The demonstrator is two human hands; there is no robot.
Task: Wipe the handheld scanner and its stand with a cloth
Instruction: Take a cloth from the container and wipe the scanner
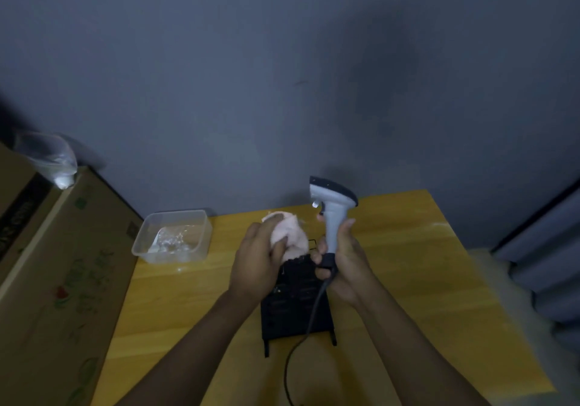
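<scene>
While the yellow table spreads beneath both hands, the black stand lies flat on it, under and between the wrists. Right hand: fingers wrapped closed round the lower grip of the grey scanner, held upright, head above the fingertips, cable trailing below the palm. Left hand: fingers curled shut on a bunched pink cloth, just left of the scanner, apparently apart. Scanner looks light, rigid, smooth plastic, possibly slippery; grip by handle. Cloth soft, compressible.
</scene>
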